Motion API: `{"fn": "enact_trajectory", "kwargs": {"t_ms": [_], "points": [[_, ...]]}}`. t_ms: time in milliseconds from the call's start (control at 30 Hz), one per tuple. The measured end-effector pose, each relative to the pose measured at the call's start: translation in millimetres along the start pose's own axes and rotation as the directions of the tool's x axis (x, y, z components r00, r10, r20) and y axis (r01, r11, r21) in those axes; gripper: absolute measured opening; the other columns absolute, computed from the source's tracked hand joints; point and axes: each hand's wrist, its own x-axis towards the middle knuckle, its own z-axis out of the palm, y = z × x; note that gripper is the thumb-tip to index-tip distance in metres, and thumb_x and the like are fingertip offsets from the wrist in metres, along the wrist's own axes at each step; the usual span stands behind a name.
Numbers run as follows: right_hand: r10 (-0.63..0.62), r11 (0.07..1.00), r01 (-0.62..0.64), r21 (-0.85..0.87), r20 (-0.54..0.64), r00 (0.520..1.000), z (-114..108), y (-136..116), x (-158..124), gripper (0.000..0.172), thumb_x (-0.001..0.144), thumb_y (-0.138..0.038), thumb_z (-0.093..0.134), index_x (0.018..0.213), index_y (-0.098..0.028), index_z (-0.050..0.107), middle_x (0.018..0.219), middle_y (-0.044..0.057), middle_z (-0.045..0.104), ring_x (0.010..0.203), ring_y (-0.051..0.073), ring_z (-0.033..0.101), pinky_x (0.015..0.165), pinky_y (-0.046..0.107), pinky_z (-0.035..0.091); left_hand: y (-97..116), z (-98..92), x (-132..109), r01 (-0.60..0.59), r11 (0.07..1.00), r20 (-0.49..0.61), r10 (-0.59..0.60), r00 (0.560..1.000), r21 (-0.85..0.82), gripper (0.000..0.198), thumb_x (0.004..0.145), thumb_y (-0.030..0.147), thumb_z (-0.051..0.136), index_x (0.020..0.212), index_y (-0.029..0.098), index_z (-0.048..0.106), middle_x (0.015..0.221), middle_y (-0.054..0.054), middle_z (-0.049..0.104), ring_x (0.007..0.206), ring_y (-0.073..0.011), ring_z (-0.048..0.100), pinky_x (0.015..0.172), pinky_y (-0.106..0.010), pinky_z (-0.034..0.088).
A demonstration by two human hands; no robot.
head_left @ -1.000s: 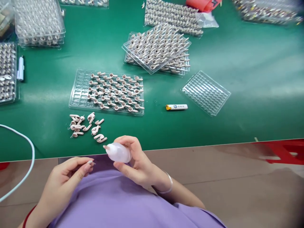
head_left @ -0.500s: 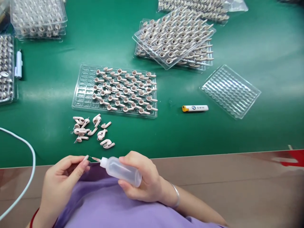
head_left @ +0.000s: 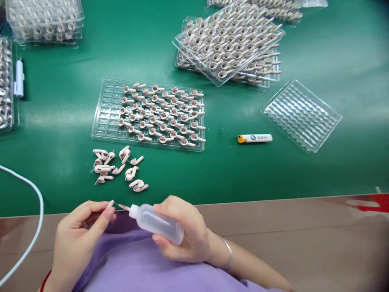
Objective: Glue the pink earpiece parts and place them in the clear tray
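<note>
My right hand (head_left: 188, 235) is wrapped round a small translucent squeeze bottle (head_left: 154, 221), its thin nozzle pointing left. My left hand (head_left: 80, 233) pinches a tiny part at its fingertips, right at the nozzle tip; the part is too small to name. Both hands hover at the near table edge over my purple shirt. Just beyond them lies a loose cluster of pale pink earbud shells (head_left: 117, 167) on the green table. Behind that sits a clear tray (head_left: 105, 117), its right part filled with rows of the same shells.
Stacked clear trays of shells (head_left: 227, 42) sit at back right, an unfilled clear tray (head_left: 300, 115) at right. A white-and-yellow lighter (head_left: 254, 138) lies between. More trays (head_left: 45, 20) are at back left, a white cable (head_left: 33, 194) curves at left.
The bottle has turned from pointing toward me to lying sideways, nozzle now meeting my left fingertips. The view has shifted slightly, so the table items sit further right.
</note>
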Motion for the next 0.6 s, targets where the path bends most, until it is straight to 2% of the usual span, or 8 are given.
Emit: {"fn": "enact_trajectory", "kwargs": {"t_ms": [67,333,500,600], "points": [[0.001,1.000,-0.001,0.008,-0.005,1.000,0.3,0.4,-0.8,0.043,0.089,-0.027,0.055,0.129,-0.015,0.046,0.080,0.006,0.067,0.058,0.015,0.053,0.051,0.028,0.047,-0.1,-0.7,0.3,0.000,1.000,-0.016,0.000,1.000,0.002,0.019,0.069,0.040,0.079,0.078,0.024,0.076,0.076,0.000,0.074,0.064,-0.0148,0.071,0.065,-0.018,0.058],[0.007,1.000,-0.007,0.005,0.000,1.000,0.7,0.7,-0.6,0.043,0.088,-0.026,0.056,0.128,-0.014,0.047,0.079,0.006,0.067,0.059,0.016,0.053,0.052,0.027,0.047,-5.2,-4.6,3.7,-0.075,0.996,0.058,0.072,0.996,0.049,0.016,0.071,0.038,0.078,0.080,0.024,0.077,0.076,-0.002,0.075,0.063,-0.0151,0.071,0.062,-0.018,0.058],[0.011,1.000,-0.011,0.006,0.000,1.000,1.0,0.6,-0.7,0.045,0.087,-0.025,0.057,0.129,-0.015,0.046,0.081,0.007,0.068,0.058,0.015,0.053,0.052,0.027,0.047,-1.9,-2.3,2.1,-0.053,0.998,0.013,0.053,0.999,0.035,0.016,0.071,0.038,0.078,0.078,0.024,0.076,0.075,-0.001,0.075,0.062,-0.0146,0.071,0.063,-0.018,0.058],[0.023,1.000,-0.023,-0.001,0.009,1.000,0.2,-0.1,-0.2,0.046,0.086,-0.025,0.057,0.129,-0.016,0.046,0.081,0.006,0.068,0.058,0.015,0.054,0.052,0.027,0.048,-3.5,-4.3,3.1,-0.081,0.995,0.056,0.078,0.995,0.055,0.015,0.071,0.037,0.078,0.080,0.024,0.076,0.075,-0.001,0.075,0.062,-0.0146,0.071,0.063,-0.018,0.058]]}}
